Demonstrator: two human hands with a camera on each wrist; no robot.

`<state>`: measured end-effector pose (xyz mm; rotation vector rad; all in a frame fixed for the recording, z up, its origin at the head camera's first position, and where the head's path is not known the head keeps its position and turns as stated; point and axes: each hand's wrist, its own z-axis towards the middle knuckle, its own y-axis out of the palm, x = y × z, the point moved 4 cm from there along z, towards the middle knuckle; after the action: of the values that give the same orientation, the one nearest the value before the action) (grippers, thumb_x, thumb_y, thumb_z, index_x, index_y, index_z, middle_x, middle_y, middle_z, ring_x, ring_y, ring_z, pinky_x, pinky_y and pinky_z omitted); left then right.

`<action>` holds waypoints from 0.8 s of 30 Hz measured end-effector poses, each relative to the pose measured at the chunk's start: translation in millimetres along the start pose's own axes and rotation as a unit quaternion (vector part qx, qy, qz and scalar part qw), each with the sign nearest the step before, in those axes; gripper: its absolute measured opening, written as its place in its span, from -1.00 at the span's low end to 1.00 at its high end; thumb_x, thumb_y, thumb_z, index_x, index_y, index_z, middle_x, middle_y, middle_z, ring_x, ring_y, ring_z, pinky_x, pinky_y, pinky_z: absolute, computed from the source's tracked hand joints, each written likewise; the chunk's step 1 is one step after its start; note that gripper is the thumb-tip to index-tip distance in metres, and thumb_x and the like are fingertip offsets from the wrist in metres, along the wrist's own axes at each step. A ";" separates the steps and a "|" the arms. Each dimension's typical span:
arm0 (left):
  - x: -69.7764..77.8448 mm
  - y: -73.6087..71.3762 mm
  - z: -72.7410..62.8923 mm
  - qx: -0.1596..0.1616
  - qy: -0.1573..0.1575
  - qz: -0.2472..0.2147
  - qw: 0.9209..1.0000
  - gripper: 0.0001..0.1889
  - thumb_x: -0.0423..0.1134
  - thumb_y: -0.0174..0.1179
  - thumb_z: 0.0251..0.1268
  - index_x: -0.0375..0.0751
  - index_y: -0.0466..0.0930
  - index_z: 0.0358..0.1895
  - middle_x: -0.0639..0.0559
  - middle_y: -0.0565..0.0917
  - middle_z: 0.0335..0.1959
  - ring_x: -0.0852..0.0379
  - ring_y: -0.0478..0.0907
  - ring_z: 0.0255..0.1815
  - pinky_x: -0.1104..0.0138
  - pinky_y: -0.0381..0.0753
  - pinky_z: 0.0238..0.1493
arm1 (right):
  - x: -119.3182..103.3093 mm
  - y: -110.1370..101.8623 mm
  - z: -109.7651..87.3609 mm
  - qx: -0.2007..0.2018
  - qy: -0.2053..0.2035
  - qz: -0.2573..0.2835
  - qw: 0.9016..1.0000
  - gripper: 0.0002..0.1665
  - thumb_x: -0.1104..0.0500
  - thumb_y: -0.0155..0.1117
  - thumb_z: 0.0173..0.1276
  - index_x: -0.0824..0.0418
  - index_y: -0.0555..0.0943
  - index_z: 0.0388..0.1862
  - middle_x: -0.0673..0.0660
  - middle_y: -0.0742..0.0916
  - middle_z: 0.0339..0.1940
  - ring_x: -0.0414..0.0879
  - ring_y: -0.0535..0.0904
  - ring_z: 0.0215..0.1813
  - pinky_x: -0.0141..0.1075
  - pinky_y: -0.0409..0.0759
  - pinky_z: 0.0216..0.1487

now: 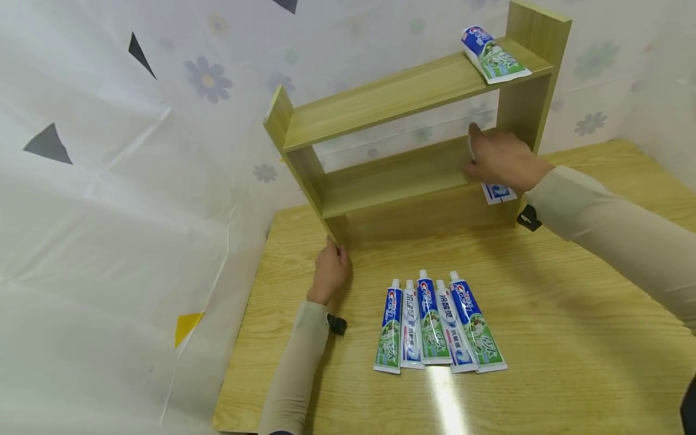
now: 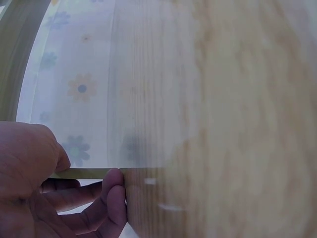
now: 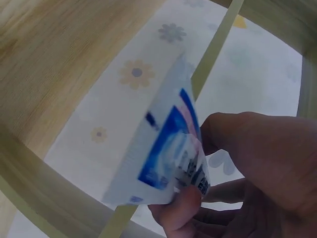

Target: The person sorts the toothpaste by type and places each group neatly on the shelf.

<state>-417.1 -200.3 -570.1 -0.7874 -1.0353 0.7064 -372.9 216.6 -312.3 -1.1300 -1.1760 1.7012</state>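
My right hand pinches a white-and-blue toothpaste tube between thumb and fingers at the right end of the wooden shelf rack's lower board. In the head view the tube's flat end sticks out below the hand, past the board's front edge; the hand hides the rest. Low on the rack's left side panel, my left hand grips the panel's edge, thumb on one face and fingers on the other. A blue-and-green toothpaste tube lies on the upper board, at its right end.
Several toothpaste tubes, blue-green alternating with white, lie side by side on the wooden table in front of the rack, caps toward it. A flower-patterned sheet hangs behind the rack and along the left side.
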 end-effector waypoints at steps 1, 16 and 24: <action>0.5 -0.4 0.1 0.002 0.001 0.000 1.000 -0.75 -0.13 -0.12 0.75 -0.25 0.43 0.04 0.07 0.44 -0.57 0.22 0.33 -0.69 0.37 0.29 -0.72 | 1.0 0.4 2.2 -0.002 0.003 -0.001 1.000 -0.24 0.19 0.14 0.43 0.77 0.29 0.38 0.21 0.51 -0.53 0.04 0.41 -0.53 -0.15 0.35 -0.55; 5.4 -3.6 -1.2 0.010 0.007 0.000 1.000 -0.70 -0.12 -0.12 0.77 -0.31 0.46 0.09 0.06 0.43 -0.57 0.21 0.32 -0.68 0.36 0.29 -0.71 | 14.2 5.3 19.7 0.017 0.036 0.006 0.999 -0.64 0.22 0.15 0.48 0.56 0.39 -0.05 0.40 0.59 -0.40 0.20 0.54 -0.39 -0.04 0.49 -0.50; 4.3 -3.2 -1.7 0.009 0.008 -0.001 1.000 -0.75 -0.14 -0.11 0.76 -0.27 0.44 0.05 0.04 0.47 -0.56 0.20 0.37 -0.68 0.38 0.32 -0.72 | 17.9 8.9 24.3 0.008 0.045 -0.009 0.999 -0.69 0.27 0.09 0.43 0.57 0.44 -0.07 0.49 0.59 -0.28 0.25 0.50 -0.30 0.05 0.52 -0.42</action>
<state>-413.6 -198.9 -565.9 -0.7757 -1.0145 0.7068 -402.4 223.9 -320.6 -1.1700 -1.1123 1.6261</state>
